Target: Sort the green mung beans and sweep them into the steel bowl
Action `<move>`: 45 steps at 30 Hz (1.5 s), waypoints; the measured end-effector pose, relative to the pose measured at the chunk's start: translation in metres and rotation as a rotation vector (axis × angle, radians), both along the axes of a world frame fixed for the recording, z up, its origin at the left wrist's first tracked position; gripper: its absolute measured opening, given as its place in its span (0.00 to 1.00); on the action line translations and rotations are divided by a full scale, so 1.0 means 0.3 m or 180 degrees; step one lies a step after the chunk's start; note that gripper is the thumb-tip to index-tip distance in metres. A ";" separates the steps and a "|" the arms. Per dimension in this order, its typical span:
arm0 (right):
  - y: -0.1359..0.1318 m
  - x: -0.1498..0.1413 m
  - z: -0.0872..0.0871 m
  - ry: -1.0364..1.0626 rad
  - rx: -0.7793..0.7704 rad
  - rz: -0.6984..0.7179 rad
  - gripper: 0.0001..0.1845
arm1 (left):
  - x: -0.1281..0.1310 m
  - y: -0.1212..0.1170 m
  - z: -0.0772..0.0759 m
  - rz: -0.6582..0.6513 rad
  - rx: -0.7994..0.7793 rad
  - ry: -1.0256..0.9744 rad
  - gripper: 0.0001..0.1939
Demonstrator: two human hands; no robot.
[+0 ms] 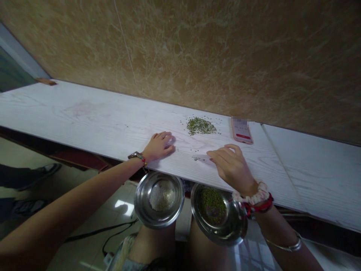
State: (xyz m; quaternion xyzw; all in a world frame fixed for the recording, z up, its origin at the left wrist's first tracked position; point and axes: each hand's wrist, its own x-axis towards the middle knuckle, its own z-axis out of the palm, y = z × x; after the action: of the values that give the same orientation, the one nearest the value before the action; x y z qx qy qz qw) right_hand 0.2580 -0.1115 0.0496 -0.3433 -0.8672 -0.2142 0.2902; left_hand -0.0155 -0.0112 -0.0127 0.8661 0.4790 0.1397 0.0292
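Observation:
My left hand [161, 146] rests palm down on the white wooden counter, fingers lying apart, holding nothing. In my right hand [231, 162], the fingers pinch a thin, pale, flat piece [199, 157] held low at the counter's surface; its exact kind is unclear. A few dark green beans lie by its tip. Beyond both hands is a pile of green beans mixed with white grains [200, 126]. Below the counter edge, a steel bowl [141, 199] contains white grains. Another steel bowl [239, 229], under my right wrist, contains green beans.
A phone [242, 130] in a pink case lies right of the pile. The white counter [118, 116] runs along a marbled wall [175, 52]. Both bowls sit at my thighs. Black cables [104, 227] cross the tiled floor, and another person's shoes [42, 175] show at left.

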 end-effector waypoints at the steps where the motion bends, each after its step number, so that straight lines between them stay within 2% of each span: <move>1: -0.007 0.004 0.002 0.0005 -0.0023 0.0020 0.16 | 0.000 0.000 0.001 -0.0010 -0.0001 -0.0002 0.20; 13: -0.035 0.042 -0.004 0.0056 -0.0088 -0.0066 0.17 | -0.002 0.000 0.004 -0.0013 0.0008 0.0001 0.19; 22: -0.031 0.026 0.010 0.0014 0.0094 -0.0185 0.14 | -0.001 -0.004 0.009 -0.0002 -0.0021 0.0048 0.20; 45: -0.038 -0.009 0.014 -0.0041 0.0103 -0.0028 0.13 | 0.002 -0.006 0.015 0.0008 0.0024 0.0130 0.21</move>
State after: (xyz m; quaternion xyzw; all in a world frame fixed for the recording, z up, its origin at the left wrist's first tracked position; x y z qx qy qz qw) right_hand 0.2554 -0.1229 0.0538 -0.3410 -0.8640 -0.2318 0.2891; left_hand -0.0148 -0.0129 -0.0084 0.8683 0.4800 0.1238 0.0160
